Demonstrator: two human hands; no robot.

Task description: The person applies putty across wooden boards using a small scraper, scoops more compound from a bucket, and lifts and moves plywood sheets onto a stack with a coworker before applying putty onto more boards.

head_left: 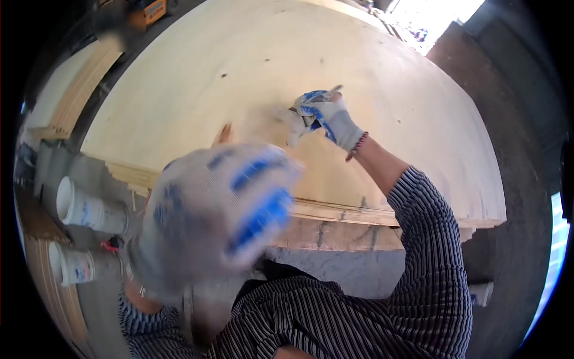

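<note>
My left hand (221, 209), in a white knit glove with blue coating patches, is raised close to the camera over the near left side of a pale plywood sheet (382, 78). Motion smears its fingers. A pointed brown shape (225, 133) shows just beyond it; I cannot tell whether the hand holds it. Farther out, my right hand (326, 116), gloved alike, is closed around a thin tool that looks like a scraper (336, 89), its end sticking out past the fingers. Beside those fingers is a blurred whitish patch, whose nature I cannot make out.
The sheet tops a stack whose layered near edge (341, 212) faces my body. White buckets (89, 206) stand on the floor at left, with another container (481, 293) at lower right. More stacked boards (78, 96) lie at left. An orange machine (155, 11) is at the back.
</note>
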